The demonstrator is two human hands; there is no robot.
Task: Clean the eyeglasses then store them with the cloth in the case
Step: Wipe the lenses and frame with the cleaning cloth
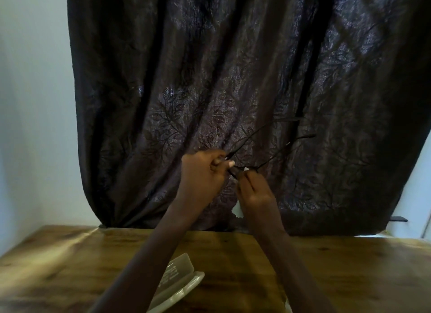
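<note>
Thin dark eyeglasses [263,142] are held up in front of the curtain, their temples open and pointing up to the right. My left hand [203,175] grips the frame at its left end. My right hand [255,189] pinches a pale cloth [238,211] against the frame; a corner of the cloth hangs below the hand. An open translucent case [179,280] lies on the wooden table [349,273] beneath my left forearm.
A dark leaf-patterned curtain [233,79] hangs right behind the table. A pale wall [35,102] stands to the left. A small pale object [288,307] peeks out beside my right forearm at the bottom edge.
</note>
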